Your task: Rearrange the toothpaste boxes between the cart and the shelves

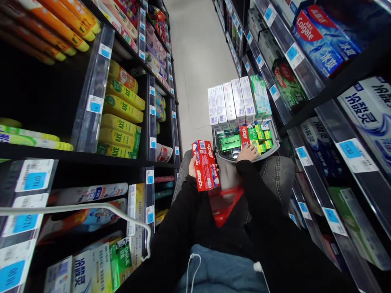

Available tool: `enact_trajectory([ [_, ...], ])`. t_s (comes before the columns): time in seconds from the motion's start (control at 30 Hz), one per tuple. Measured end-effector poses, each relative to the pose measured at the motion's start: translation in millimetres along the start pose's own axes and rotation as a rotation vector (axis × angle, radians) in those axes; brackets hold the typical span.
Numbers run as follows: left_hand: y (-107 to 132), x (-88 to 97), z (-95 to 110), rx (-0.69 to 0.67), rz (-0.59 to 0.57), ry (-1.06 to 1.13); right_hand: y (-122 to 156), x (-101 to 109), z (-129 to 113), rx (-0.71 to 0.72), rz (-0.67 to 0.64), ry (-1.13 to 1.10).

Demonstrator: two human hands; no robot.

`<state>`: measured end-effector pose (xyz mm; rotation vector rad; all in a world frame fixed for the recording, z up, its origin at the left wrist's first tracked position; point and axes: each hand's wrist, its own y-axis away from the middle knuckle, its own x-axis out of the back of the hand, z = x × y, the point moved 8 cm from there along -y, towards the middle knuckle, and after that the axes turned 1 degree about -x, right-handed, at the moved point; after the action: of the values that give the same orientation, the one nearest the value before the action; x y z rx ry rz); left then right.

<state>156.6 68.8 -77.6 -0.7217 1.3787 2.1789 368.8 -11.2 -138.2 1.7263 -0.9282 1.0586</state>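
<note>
Our left hand (192,167) clasps red toothpaste cartons (205,166). Our right hand (248,153), fingers bent, touches the green DARLIE carton (253,134) beneath it in the gray basket (272,149); we cannot tell whether it pinches anything.

"What carries the goods on the left?"
"A dark shelf unit (91,158). Yellow AXE packs (122,110) sit on its middle level, a green DARLIE box (122,254) on the lower level, nearer."
"And on the right?"
"Another shelf unit (307,75), with blue-and-red Colgate boxes (320,40) high up and white-and-blue boxes (371,116) below."
"Between them?"
"A grey basket (276,143): pale boxes (231,105) upright at its far side, green boxes (230,143) lying nearer, a red box (243,135) among them."
</note>
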Motion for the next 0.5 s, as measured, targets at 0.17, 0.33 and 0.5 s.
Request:
enact_trajectory([
  [0.17,-2.3,-2.1,-1.9,-0.001,0.054,0.026,0.2,3.9,0.7,-0.092,-0.102,-0.086],
  [0.33,-13.9,3.5,-5.4,-0.009,0.098,0.017,-20.3,22.2,16.8,-0.131,-0.216,-0.229],
  [0.5,-45.0,-22.5,-29.2,0.016,-0.056,-0.081,-36.9,16.4,33.5,-0.116,-0.539,-0.497],
])
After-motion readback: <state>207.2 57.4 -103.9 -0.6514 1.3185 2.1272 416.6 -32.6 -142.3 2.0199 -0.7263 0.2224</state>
